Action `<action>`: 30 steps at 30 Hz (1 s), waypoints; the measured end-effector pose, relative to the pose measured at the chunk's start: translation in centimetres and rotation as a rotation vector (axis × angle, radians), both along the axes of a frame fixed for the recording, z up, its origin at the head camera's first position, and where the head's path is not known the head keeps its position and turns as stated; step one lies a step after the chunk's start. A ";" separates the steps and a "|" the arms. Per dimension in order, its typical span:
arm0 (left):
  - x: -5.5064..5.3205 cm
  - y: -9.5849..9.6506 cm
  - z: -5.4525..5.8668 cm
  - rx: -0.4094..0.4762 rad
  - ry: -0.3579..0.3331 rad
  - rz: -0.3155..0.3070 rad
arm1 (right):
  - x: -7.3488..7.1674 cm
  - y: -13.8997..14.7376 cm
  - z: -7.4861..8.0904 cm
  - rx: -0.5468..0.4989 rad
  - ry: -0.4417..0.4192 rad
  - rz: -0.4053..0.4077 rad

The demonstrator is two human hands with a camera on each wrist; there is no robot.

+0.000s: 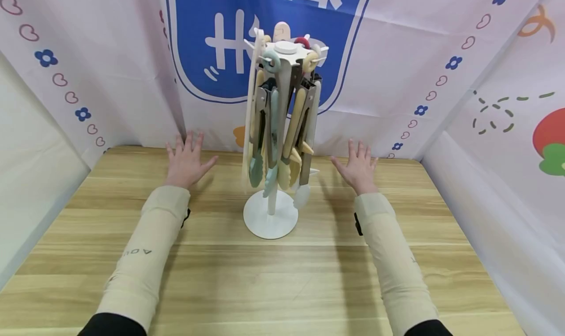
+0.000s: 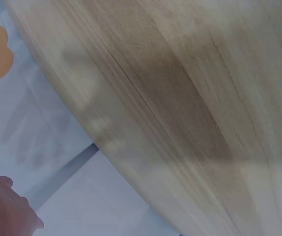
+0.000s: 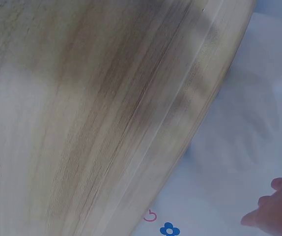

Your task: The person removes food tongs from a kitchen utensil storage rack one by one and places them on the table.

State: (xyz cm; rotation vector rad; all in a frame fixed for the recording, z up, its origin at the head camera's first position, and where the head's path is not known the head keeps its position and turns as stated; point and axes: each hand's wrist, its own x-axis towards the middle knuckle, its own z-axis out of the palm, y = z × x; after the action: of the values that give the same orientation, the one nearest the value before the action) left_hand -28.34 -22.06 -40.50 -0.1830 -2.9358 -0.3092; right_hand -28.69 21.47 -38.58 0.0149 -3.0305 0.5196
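Observation:
My left hand (image 1: 185, 162) is spread with straight fingers near the table's back edge, left of a utensil stand. On the other side my right hand (image 1: 356, 168) is likewise spread, fingers pointing to the back curtain. Neither hand holds anything. Between them rises the white utensil stand (image 1: 271, 223) on a round base. From its top hang several tongs and utensils, among them cream tongs (image 1: 294, 122) and pale blue-green tongs (image 1: 273, 125). In the wrist views only parts of the left hand (image 2: 6, 206) and right hand (image 3: 277, 209) show, at the lower corners.
The wood-grain table (image 1: 265, 287) has rounded back corners. Behind it hangs a white curtain (image 1: 388, 46) with a blue emblem, hearts and flowers. White side panels (image 1: 31, 169) stand along the left and right.

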 end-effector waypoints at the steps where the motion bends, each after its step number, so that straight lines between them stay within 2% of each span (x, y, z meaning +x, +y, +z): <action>1: 0.0 0.0 0.0 0.005 -0.003 -0.004 | 0.0 0.0 0.0 -0.006 0.008 0.004; 7: 0.0 0.2 0.4 0.049 0.018 -0.070 | 0.0 0.1 0.5 -0.037 0.120 0.048; 13: 0.2 1.0 1.4 0.064 0.060 -0.140 | 0.3 -0.2 1.4 -0.150 0.195 0.077; 17: 0.7 1.6 2.7 0.124 0.110 -0.184 | 0.7 -0.5 2.1 -0.201 0.242 0.091; 22: 1.9 2.2 4.7 0.223 0.177 -0.220 | 1.1 -0.8 2.6 -0.239 0.317 0.106; 26: 2.7 2.8 5.9 0.284 0.276 -0.249 | 1.4 -1.0 2.6 -0.274 0.383 0.111; 30: 3.4 3.5 7.0 0.337 0.416 -0.305 | 1.7 -1.5 2.8 -0.324 0.449 0.115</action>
State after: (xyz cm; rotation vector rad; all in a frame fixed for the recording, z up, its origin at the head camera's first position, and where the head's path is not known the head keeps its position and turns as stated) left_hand -24.95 -18.59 -33.50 -0.5698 -2.3987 -0.7077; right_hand -26.97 19.99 -35.74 0.2529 -2.4920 0.8758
